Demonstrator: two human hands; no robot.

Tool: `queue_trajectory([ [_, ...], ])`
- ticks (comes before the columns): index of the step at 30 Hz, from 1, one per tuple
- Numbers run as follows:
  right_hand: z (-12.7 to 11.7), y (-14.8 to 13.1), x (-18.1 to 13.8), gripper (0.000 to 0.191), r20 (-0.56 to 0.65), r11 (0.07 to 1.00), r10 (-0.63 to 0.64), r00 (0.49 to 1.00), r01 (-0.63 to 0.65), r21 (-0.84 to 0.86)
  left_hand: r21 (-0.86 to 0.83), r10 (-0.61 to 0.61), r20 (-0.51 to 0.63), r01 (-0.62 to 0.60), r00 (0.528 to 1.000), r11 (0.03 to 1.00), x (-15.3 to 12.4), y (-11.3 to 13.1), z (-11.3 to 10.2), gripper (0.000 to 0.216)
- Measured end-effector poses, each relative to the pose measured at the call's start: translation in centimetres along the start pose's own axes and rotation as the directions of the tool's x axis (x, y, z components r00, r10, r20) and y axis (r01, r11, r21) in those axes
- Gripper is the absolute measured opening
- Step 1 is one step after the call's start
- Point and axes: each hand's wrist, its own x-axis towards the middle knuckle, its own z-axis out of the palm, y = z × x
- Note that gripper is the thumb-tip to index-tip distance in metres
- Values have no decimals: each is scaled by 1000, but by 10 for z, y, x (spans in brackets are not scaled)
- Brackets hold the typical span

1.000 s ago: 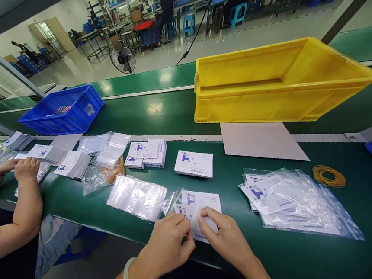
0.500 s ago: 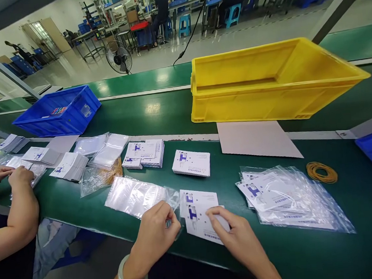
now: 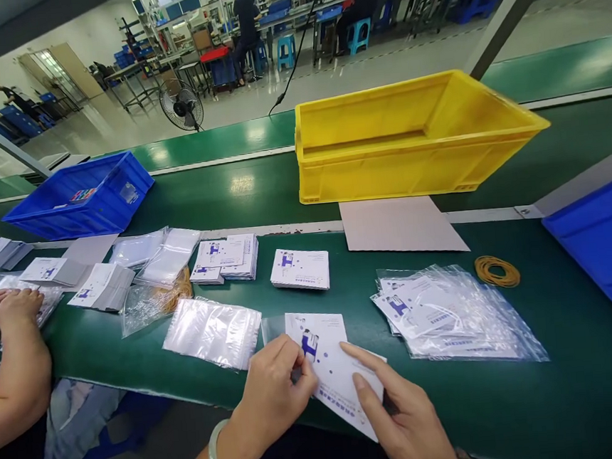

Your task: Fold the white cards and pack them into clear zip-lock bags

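Note:
My left hand (image 3: 274, 389), with a pale green bangle on its wrist, pinches the left edge of a clear plastic bag (image 3: 272, 329) that lies over a white printed leaflet (image 3: 331, 366) at the table's near edge. My right hand (image 3: 394, 407) rests on the leaflet's right side, its index finger stretched out along the paper. A pile of empty clear bags (image 3: 213, 330) lies just left of my left hand. To the right sits a heap of bagged leaflets (image 3: 452, 313).
A yellow crate (image 3: 410, 135) and a grey card sheet (image 3: 399, 225) are beyond. Leaflet stacks (image 3: 299, 268), rubber bands (image 3: 497, 271), a blue bin (image 3: 81, 195) and a blue crate (image 3: 607, 246) at right surround the work spot. A co-worker's hands (image 3: 7, 309) work at far left.
The leaflet has turned and slid toward me, its corner now over the table edge. My right hand has moved down and flattened on it; my left hand has shifted right onto the bag's edge.

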Motion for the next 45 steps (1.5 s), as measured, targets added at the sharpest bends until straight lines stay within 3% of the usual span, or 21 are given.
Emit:
queue_trajectory([
  [4, -1, -7, 2, 39, 159, 995, 15, 987, -30, 92, -31, -3, 18, 4, 1000, 1000, 2, 1, -3, 17],
  [9, -7, -8, 2, 40, 165, 983, 84, 983, -108, 145, -59, -41, 12, 42, 999, 997, 4, 2, -9, 16],
  [15, 1, -12, 9, 43, 358, 992, -13, 934, -34, 125, -238, 3, 94, 20, 996, 971, 4, 8, -13, 18],
  [17, 2, -11, 8, 45, 296, 982, -88, 951, 33, 187, -299, -64, 94, 89, 994, 950, 5, 8, -17, 19],
  [19, 1, -8, 6, 42, 109, 966, -143, 984, 114, 233, -378, -152, 71, 167, 986, 911, 5, 7, -21, 18],
  [21, 2, -5, 4, 37, -43, 961, -175, 984, 180, 208, -476, -227, 51, 223, 973, 851, 6, 7, -24, 18],
  [22, 4, -4, 4, 39, -59, 962, -204, 977, 211, 172, -524, -252, 52, 241, 966, 817, 6, 7, -25, 18],
  [25, 14, -5, 5, 71, 34, 942, -336, 941, 336, 13, -636, -275, 76, 259, 959, 727, 6, 11, -24, 17],
  [26, 18, -6, 5, 74, 46, 928, -371, 928, 372, -26, -656, -261, 84, 251, 962, 712, 5, 12, -23, 17],
  [27, 22, -7, 6, 68, 37, 921, -385, 922, 387, -45, -664, -239, 90, 237, 967, 709, 5, 13, -22, 17],
  [30, 27, -6, 8, 26, -55, 945, -325, 944, 327, 18, -617, -177, 40, 164, 983, 770, 3, 10, -22, 15],
  [32, 25, -5, 9, 16, -82, 963, -246, 966, 253, 95, -522, -169, -43, 122, 985, 844, 3, 4, -25, 7],
  [34, 20, -4, 11, 14, -81, 962, -200, 977, 211, 171, -443, -152, -52, 114, 987, 890, 5, -2, -30, 35],
  [35, 17, -4, 11, 14, -71, 958, -188, 980, 199, 207, -432, -132, -4, 117, 991, 894, 6, -4, -32, 42],
  [36, 15, -4, 12, 14, -58, 952, -183, 981, 191, 240, -444, -104, 65, 122, 992, 888, 7, -6, -35, 40],
  [39, 11, -4, 14, 16, -11, 931, -203, 979, 197, 308, -520, -26, 235, 148, 972, 842, 11, -5, -39, 5],
  [45, 8, -6, 15, 18, 81, 908, -268, 960, 224, 353, -557, 3, 270, 154, 963, 816, 9, 1, -38, 10],
])
